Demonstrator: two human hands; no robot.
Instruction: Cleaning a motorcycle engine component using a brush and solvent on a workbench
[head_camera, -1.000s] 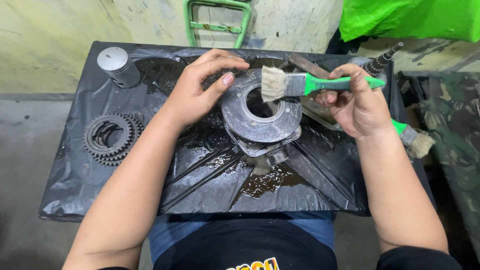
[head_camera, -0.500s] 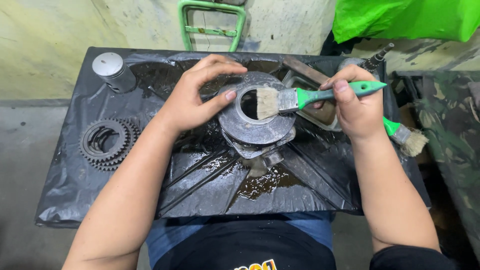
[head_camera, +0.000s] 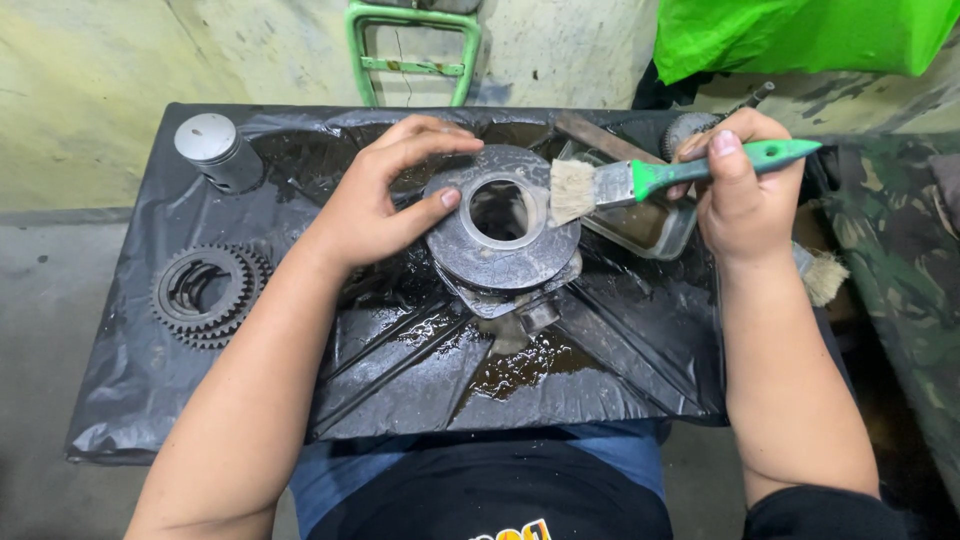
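Note:
A grey metal ring-shaped part (head_camera: 500, 240) with a round centre hole lies tilted over a black plastic-covered tray (head_camera: 400, 380). My left hand (head_camera: 385, 195) grips its left rim, thumb on the top face. My right hand (head_camera: 735, 185) holds a green-handled paintbrush (head_camera: 640, 180); its pale bristles touch the part's right edge. Dark oily liquid (head_camera: 520, 375) pools on the plastic below the part.
A toothed gear (head_camera: 205, 293) lies at the left, a grey piston (head_camera: 218, 150) at the back left. A metal pan (head_camera: 650, 225) sits behind the brush, a second brush (head_camera: 825, 275) at the right. A green metal frame (head_camera: 412, 50) stands behind the tray.
The brush moved from the part's centre hole out to its right edge. My left hand kept its grip on the part's left rim.

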